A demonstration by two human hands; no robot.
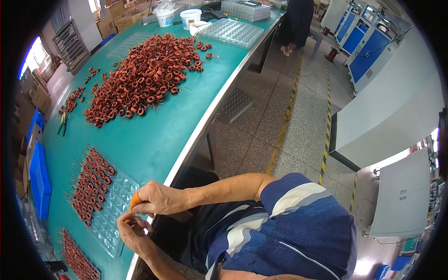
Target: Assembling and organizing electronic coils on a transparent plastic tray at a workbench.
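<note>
Both of my hands meet over the table's front edge, beside a clear plastic tray (120, 196) with round pockets. My right hand (163, 198) is closed in a pinch, with an orange piece (135, 200) at its index finger; whether this is a finger cover or a handle I cannot tell. Just below, my left hand (134, 233) has its fingers curled, and something small and dark between them is mostly hidden. Rows of reddish-brown wire-wound ring coils (95, 179) fill the tray's far-left part, their wire leads sticking up.
A big heap of loose ring coils (144, 74) covers the green table (158, 135). Pliers (62, 123) lie left of it. Another filled tray (77, 256) is at lower left. White tubs (190, 19) and empty clear trays (232, 32) stand at the back. A person (297, 21) stands beyond the table.
</note>
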